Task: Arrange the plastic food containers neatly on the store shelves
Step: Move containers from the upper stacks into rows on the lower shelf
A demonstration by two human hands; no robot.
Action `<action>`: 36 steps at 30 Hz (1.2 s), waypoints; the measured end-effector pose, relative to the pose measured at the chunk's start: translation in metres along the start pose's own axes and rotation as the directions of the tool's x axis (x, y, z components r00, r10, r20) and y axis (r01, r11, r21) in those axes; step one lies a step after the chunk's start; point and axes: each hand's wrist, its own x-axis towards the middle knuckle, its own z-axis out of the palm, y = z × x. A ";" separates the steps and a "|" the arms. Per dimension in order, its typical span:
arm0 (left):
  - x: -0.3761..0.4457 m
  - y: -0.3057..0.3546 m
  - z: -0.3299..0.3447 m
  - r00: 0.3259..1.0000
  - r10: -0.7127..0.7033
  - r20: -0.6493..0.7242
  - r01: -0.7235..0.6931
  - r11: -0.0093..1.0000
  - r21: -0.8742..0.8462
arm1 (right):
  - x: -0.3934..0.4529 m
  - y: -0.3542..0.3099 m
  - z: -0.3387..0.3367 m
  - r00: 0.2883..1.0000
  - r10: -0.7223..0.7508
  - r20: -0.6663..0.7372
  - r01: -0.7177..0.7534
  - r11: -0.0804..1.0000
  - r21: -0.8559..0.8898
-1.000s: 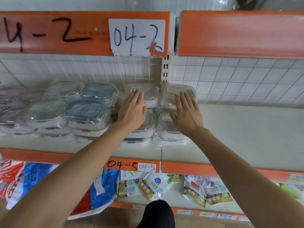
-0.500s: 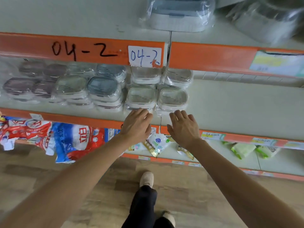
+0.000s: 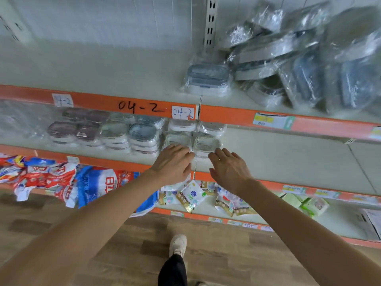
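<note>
Wrapped plastic food containers stand in neat stacked rows on the middle shelf (image 3: 278,159), from purple-lidded ones (image 3: 61,131) at the left to clear ones (image 3: 207,141) at the right end. My left hand (image 3: 172,164) and my right hand (image 3: 228,168) hover side by side in front of the shelf edge, fingers relaxed, holding nothing. On the upper shelf (image 3: 123,79) one grey-lidded container (image 3: 207,79) lies flat. Beside it a loose heap of wrapped containers (image 3: 309,56) leans in disorder.
Orange shelf edges carry "04-2" labels (image 3: 182,112). The lower shelf holds colourful bags (image 3: 61,180) and small packets (image 3: 191,195). A wooden floor and my shoe (image 3: 177,244) show below. The middle shelf is bare to the right of the containers.
Both hands drew back from the stacked containers to the shelf front. The view pulled away and tilted up, bringing the upper shelf and its container heap into sight.
</note>
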 end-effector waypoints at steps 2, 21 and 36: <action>0.008 -0.003 -0.023 0.999 0.019 -0.050 -0.019 1.000 -0.016 | 0.003 -0.001 -0.025 0.997 -0.004 -0.076 0.004 1.000 -0.008; 0.174 -0.083 -0.080 0.980 -0.030 0.197 0.029 1.000 0.010 | 0.097 0.079 -0.156 0.950 0.112 -0.290 -0.159 0.976 -0.146; 0.153 -0.217 -0.099 0.934 -0.317 0.168 0.315 0.948 0.035 | 0.246 0.069 -0.125 0.972 0.234 0.008 -0.234 0.969 0.077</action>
